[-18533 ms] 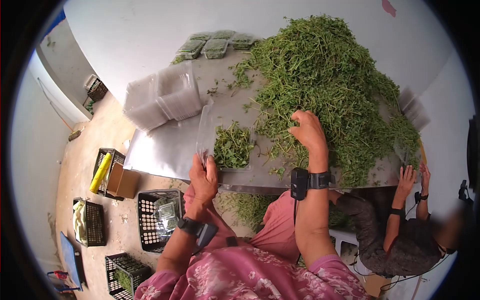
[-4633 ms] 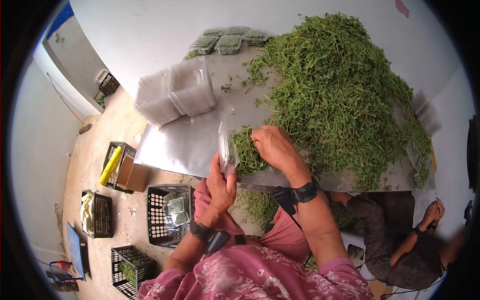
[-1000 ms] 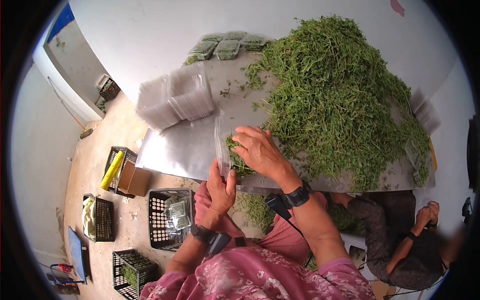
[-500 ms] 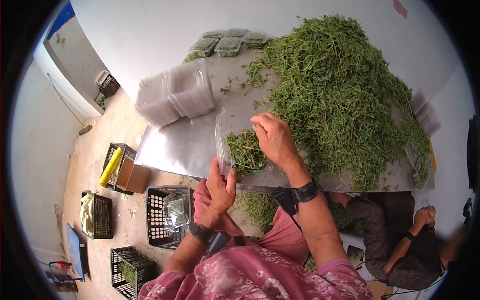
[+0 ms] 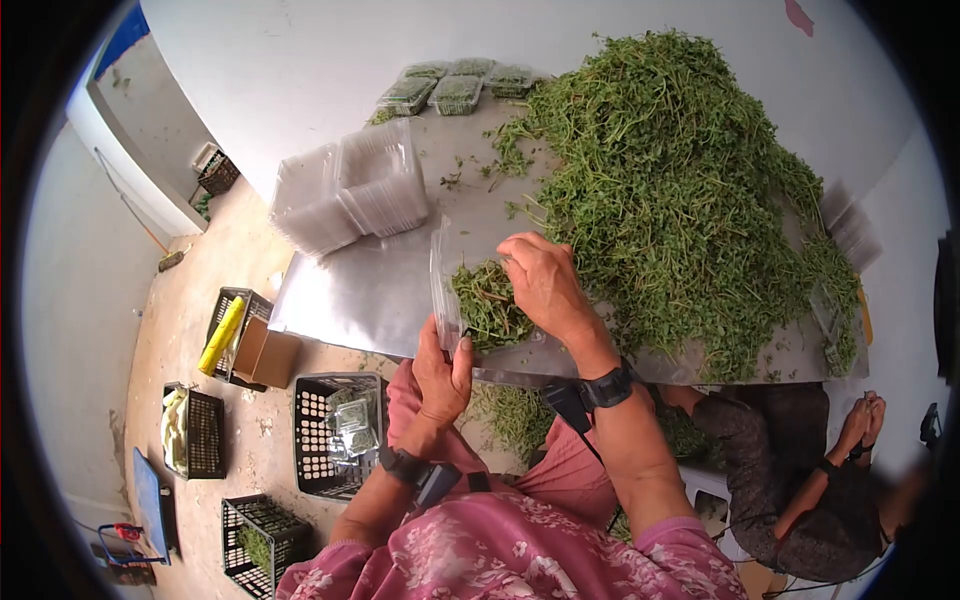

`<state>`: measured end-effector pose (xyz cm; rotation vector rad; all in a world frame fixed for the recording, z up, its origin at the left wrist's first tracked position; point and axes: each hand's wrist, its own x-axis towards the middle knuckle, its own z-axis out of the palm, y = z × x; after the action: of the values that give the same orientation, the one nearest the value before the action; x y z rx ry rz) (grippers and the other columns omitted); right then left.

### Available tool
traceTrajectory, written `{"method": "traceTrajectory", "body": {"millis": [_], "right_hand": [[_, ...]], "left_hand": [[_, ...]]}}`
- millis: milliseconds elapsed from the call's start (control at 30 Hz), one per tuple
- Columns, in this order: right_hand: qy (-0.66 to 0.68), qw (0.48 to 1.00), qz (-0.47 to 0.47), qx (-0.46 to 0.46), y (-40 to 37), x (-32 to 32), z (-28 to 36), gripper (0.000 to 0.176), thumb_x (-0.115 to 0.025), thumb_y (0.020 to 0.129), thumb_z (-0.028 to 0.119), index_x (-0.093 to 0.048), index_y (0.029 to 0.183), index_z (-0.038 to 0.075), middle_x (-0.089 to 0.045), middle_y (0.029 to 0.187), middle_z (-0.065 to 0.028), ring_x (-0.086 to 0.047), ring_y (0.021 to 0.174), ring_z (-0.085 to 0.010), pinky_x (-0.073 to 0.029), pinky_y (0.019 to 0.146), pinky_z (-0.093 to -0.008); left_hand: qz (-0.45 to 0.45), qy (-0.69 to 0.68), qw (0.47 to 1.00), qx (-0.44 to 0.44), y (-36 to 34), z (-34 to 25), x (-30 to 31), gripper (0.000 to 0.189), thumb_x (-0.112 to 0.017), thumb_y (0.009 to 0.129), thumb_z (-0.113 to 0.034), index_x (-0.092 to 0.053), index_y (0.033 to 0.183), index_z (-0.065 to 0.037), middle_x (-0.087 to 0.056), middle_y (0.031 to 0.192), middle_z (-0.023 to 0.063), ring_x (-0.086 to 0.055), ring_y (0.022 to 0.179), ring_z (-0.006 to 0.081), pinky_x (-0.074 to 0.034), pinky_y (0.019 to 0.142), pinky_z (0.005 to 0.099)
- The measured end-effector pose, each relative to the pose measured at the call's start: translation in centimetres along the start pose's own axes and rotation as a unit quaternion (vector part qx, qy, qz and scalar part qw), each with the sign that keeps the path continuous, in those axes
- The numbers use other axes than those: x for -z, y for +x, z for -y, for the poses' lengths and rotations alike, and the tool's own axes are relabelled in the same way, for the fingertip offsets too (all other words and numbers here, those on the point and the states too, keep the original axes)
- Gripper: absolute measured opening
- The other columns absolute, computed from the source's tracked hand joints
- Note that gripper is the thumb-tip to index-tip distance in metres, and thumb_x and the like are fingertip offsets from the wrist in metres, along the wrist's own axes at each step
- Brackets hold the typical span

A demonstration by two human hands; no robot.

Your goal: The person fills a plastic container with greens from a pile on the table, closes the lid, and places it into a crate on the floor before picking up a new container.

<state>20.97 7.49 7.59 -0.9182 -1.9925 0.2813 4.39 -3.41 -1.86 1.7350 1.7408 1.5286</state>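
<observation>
At the near edge of the metal table sits a clear plastic clamshell box, its lid raised on the left side. Leafy green stems fill its base. My left hand grips the box's near left corner, thumb on one side and fingers on the other. Over the right part of the greens is my right hand, fingers curled and pressed together; whatever may be between them is hidden. A large heap of the same greens rises on the right.
Stacked empty clamshell boxes stand at the table's left. Filled boxes lie at the back. A black crate holding packed boxes is on the floor, with other crates farther left. A seated person is at the right.
My right hand has shifted slightly left and down over the greens, fingers still curled. My left hand and the box stay put. The other person's hands have moved a little.
</observation>
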Motion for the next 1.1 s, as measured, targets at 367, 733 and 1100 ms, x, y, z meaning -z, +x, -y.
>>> {"method": "traceTrajectory", "body": {"millis": [367, 733, 1100], "right_hand": [[0.070, 0.982, 0.109, -0.134, 0.3, 3.7, 0.0, 0.008, -0.063, 0.082, 0.005, -0.063, 0.083, -0.002, -0.065, 0.076, -0.0195, -0.064, 0.073, -0.0354, -0.051, 0.067, -0.0418], [0.032, 0.968, 0.176, -0.177, -0.4, 4.0, -1.6, 0.019, -0.071, 0.077, 0.005, -0.064, 0.093, -0.002, -0.070, 0.078, -0.0130, -0.068, 0.071, -0.0207, -0.052, 0.064, -0.0320], [0.014, 0.965, 0.203, -0.168, 0.0, 3.3, 0.1, 0.009, -0.065, 0.077, 0.003, -0.060, 0.083, -0.002, -0.063, 0.071, -0.0167, -0.063, 0.065, -0.0302, -0.049, 0.061, -0.0408]], "left_hand": [[0.030, -0.017, 0.997, 0.072, -0.1, -0.3, 0.3, 0.051, -0.060, 0.092, -0.022, -0.043, 0.134, 0.001, -0.061, 0.106, 0.0223, -0.062, 0.093, 0.0363, -0.049, 0.081, 0.0403], [0.025, -0.022, 0.998, 0.059, 0.1, -1.0, 0.6, 0.051, -0.061, 0.091, -0.021, -0.043, 0.134, 0.001, -0.061, 0.105, 0.0229, -0.062, 0.093, 0.0371, -0.050, 0.081, 0.0405], [0.012, 0.001, 1.000, 0.008, 0.2, -0.7, 0.4, 0.044, -0.054, 0.095, -0.017, -0.042, 0.134, 0.000, -0.058, 0.092, 0.0089, -0.055, 0.075, 0.0174, -0.047, 0.067, 0.0317]]}}
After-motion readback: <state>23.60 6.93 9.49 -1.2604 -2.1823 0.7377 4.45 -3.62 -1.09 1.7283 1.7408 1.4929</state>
